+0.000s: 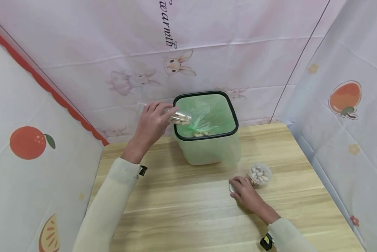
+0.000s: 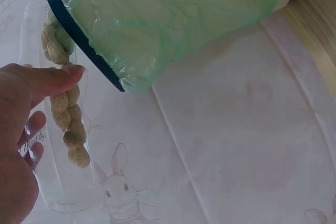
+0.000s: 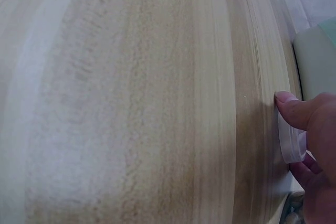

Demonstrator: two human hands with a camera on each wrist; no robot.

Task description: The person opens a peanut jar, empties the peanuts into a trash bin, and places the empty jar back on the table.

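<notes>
My left hand (image 1: 154, 119) grips a clear cylindrical jar (image 2: 65, 195) tipped onto its side, its mouth over the near left part of the bin. Unshelled peanuts (image 2: 65, 111) lie in a row along the jar's lower side. The small bin (image 1: 207, 150) has a black rim and a green plastic bag lining; a few peanuts (image 1: 201, 134) show inside it. On the table's right side my right hand (image 1: 247, 195) holds a round clear-and-white lid (image 3: 290, 140) by its edge, thumb on one side and fingers on the other.
A second clear jar (image 1: 260, 175), filled with pale nuts, stands just beyond the right hand. The wooden table (image 1: 182, 206) ends against printed cloth walls (image 1: 138, 52) at the back and both sides. The bin stands near the back edge.
</notes>
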